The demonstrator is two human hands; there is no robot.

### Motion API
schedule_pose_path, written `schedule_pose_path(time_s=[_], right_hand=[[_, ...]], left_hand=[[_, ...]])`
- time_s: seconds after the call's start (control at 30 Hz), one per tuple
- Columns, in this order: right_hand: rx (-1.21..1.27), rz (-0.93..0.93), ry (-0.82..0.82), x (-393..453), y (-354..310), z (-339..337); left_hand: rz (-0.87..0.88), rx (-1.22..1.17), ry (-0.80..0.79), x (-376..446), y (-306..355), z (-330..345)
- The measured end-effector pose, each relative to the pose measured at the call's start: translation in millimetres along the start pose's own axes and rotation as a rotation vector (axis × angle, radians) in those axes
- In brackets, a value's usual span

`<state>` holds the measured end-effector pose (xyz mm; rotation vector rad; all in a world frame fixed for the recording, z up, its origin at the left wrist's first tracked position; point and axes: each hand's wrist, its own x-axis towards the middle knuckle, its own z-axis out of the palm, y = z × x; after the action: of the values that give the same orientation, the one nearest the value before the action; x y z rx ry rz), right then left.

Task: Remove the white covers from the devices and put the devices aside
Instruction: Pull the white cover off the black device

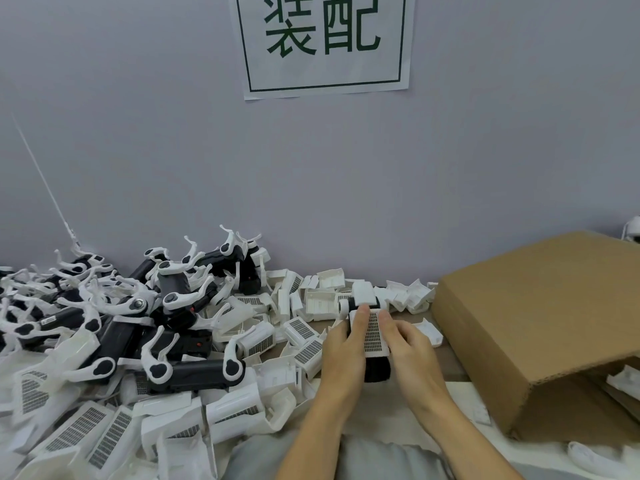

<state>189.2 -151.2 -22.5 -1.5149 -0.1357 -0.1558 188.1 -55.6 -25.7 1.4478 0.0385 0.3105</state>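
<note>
**A:** so what can't you actually see here?

**B:** mostly the black device with white end caps (372, 327) – both hands are wrapped over it. The left hand (346, 344) grips its left side with fingers curled across the top, and the right hand (408, 344) clamps the right side, fingers lying along the white cover with the grey mesh panel (373, 336). The cover sits on top of the device, and only a dark stub pokes out below the palms. Can't tell if the cover is loose or seated. The whole thing is held just above the table (446, 362), centre-right.

**A:** and the edges?

**B:** the brown cardboard box (536, 313) on the right is cut off by the frame, and its dark opening shows a few white parts too dim to identify. Small white thing behind the box at the far right is barely visible. The paper sign with green characters (325, 43) on the grey wall is cropped at the top.

**A:** clutter?

**B:** tons – a heap of black devices with white curved arms (145, 313) on the left, and a spread of loose white mesh covers (104, 431) in front of it, crowding right up to the left wrist. More white shells (322, 296) are lined up behind the hands along the wall.
</note>
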Motion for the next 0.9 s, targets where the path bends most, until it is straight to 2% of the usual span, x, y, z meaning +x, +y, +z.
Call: schedule_pose_path(time_s=[0.1,0.2,0.37,0.57,0.9], right_hand=[[0.049,0.060,-0.070,0,-1,2],[0.076,0.099,-0.116,-1,-4,2],[0.221,0.106,-0.045,2,1,4],[0.264,0.065,0.038,3,3,2],[0.258,0.119,0.036,8,8,-3]], left_hand=[[0.029,0.105,0.036,0,1,1],[0.038,0.113,0.033,1,0,1],[0.006,0.040,-0.028,2,-2,1],[-0.050,-0.032,-0.091,2,-1,2],[0.127,0.309,-0.015,2,0,1]])
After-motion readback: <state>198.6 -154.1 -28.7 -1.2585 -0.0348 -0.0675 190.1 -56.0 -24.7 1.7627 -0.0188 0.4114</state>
